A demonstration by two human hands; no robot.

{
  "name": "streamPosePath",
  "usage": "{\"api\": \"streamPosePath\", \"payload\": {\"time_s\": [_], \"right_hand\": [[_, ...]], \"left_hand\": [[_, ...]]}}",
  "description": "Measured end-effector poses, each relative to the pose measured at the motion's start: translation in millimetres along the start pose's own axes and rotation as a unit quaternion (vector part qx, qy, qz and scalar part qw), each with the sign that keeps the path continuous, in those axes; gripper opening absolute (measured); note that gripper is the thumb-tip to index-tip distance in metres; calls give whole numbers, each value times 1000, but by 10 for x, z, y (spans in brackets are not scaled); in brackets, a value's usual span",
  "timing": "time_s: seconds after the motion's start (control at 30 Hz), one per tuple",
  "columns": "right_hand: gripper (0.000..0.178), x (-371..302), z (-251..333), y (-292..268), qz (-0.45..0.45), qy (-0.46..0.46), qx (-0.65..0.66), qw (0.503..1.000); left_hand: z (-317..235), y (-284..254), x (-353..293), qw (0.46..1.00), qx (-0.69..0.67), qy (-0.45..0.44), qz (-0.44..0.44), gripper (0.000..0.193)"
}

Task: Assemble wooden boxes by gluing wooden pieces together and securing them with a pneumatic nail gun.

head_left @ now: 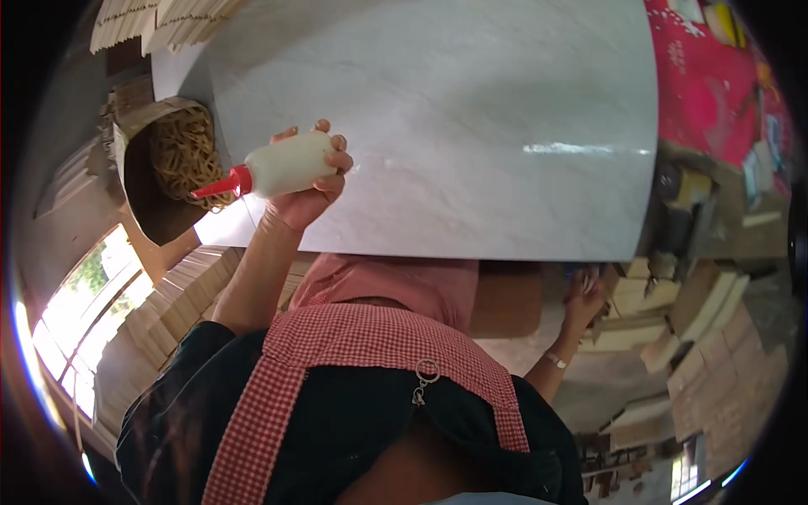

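My left hand [313, 198] is wrapped around a translucent white squeeze bottle [292, 164], held over the left part of the table. The bottle lies tilted, its red pointed nozzle [220, 182] aimed left toward an open container [141, 181] of tan rubber bands [181, 147]. Beyond the table's near right corner, my right hand [587, 296] hangs low beside pale stacked pieces [644, 295]. Its fingers look curled, but what they hold, if anything, is too small to make out.
A glossy white marbled table [446, 126] spans the middle. Pale stacks of strips [164, 21] sit at the far left. A pink-red sheet [703, 80] lies at the far right, near a roll of tape [693, 187]. More pale stacks [715, 362] stand at the lower right.
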State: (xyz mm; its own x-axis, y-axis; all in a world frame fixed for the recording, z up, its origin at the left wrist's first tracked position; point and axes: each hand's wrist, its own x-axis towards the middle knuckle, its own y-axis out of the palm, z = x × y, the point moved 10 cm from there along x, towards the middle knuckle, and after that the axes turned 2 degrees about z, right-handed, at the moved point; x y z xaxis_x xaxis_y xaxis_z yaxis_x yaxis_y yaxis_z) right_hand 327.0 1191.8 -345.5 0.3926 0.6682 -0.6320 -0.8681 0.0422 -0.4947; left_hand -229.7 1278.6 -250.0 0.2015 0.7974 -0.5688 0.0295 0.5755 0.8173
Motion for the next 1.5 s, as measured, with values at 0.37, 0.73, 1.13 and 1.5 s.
{"api": "streamPosePath", "payload": {"time_s": [0.37, 0.73, 1.13, 1.5], "right_hand": [[38, -881, 2530, 1908, -143, -589, -282, 743], [36, -2751, 2041, 3711, 245, -670, -170, 680], [40, -3093, 1788, 4232, 238, -690, -287, 621], [41, -1549, 2581, 2863, 102, -674, -335, 651]], "left_hand": [[-156, -27, -695, 995, -41, 35, 78, 36], [-566, 44, -1137, 988, -1, 104, 115, 32], [-873, -317, -1543, 977, -74, 177, 90, 31], [-1060, -273, -1831, 953, -104, 248, 138, 31]]}}
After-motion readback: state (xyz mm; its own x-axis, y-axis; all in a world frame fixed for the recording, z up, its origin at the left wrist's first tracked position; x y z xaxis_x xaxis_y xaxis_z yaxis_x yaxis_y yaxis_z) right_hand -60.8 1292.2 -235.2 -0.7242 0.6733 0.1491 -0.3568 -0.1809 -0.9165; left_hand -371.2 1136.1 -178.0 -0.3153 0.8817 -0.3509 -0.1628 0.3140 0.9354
